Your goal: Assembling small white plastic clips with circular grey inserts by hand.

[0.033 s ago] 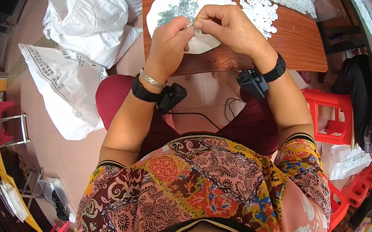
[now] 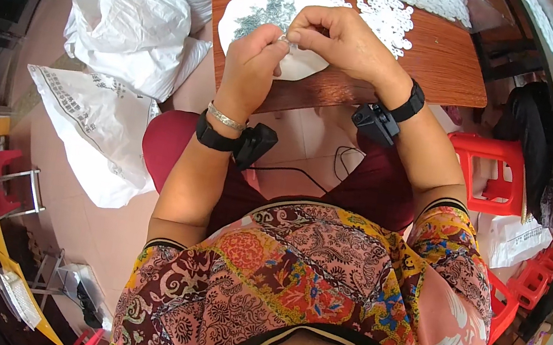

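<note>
Hands: the left hand (image 2: 255,59) and right hand (image 2: 339,37) met, fingertips pinched together on a tiny white piece (image 2: 288,43).
Where: above a white plate (image 2: 301,67) on the wooden table (image 2: 441,61).
Progress: heaps of white pieces (image 2: 387,12) lay behind; how many were finished could not be told.

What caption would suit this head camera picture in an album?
Seated at a wooden table, left hand and right hand pinch a small white piece above a white plate.
</note>
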Available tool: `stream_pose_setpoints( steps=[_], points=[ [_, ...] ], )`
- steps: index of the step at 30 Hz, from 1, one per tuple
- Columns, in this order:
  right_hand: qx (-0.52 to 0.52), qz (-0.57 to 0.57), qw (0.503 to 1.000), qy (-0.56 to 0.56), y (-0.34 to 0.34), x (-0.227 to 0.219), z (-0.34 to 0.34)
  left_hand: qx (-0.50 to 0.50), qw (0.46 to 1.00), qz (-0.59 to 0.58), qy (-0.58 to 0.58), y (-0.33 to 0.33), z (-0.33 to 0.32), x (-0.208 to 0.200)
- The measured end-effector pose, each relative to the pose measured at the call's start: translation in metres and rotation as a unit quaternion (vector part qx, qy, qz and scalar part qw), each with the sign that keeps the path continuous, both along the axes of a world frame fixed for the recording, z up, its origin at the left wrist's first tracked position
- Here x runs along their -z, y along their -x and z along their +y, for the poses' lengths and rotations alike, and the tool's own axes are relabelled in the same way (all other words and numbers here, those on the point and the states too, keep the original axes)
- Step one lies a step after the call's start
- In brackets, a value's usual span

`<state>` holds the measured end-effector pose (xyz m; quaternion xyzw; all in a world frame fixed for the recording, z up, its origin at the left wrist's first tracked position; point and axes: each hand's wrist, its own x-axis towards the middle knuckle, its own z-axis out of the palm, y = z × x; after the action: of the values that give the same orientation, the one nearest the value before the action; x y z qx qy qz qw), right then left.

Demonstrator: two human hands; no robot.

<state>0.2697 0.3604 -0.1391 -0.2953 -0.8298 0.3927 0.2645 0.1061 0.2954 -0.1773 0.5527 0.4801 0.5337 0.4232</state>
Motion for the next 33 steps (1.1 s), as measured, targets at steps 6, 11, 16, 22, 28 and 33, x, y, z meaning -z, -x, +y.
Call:
stream_pose_setpoints(
  steps=[6, 11, 16, 22, 28, 33],
  points=[
    [-0.009, 0.012, 1.0, 0.017, 0.001, -0.001, -0.001, 0.011, 1.0, -0.023, 0.006, 0.0, 0.0, 0.002],
    [0.009, -0.025, 0.998, -0.05, 0.002, -0.004, -0.003, 0.011, 1.0, 0.005, -0.001, 0.0, -0.001, 0.002],
    [0.014, -0.021, 0.998, -0.065, -0.001, -0.005, -0.005, 0.009, 1.0, 0.017, -0.01, -0.003, -0.004, -0.001],
    [0.134, -0.008, 0.99, -0.052, -0.028, -0.016, 0.026, -0.01, 0.99, -0.131, 0.043, 0.002, -0.005, -0.002],
    [0.241, -0.175, 0.923, -0.244, -0.076, 0.014, 0.093, 0.009, 0.987, -0.157, 0.047, 0.01, 0.0, -0.001],
    [0.235, -0.307, 0.892, -0.235, -0.072, 0.035, 0.108, 0.009, 0.987, -0.149, 0.05, 0.007, 0.0, -0.002]
  ],
)
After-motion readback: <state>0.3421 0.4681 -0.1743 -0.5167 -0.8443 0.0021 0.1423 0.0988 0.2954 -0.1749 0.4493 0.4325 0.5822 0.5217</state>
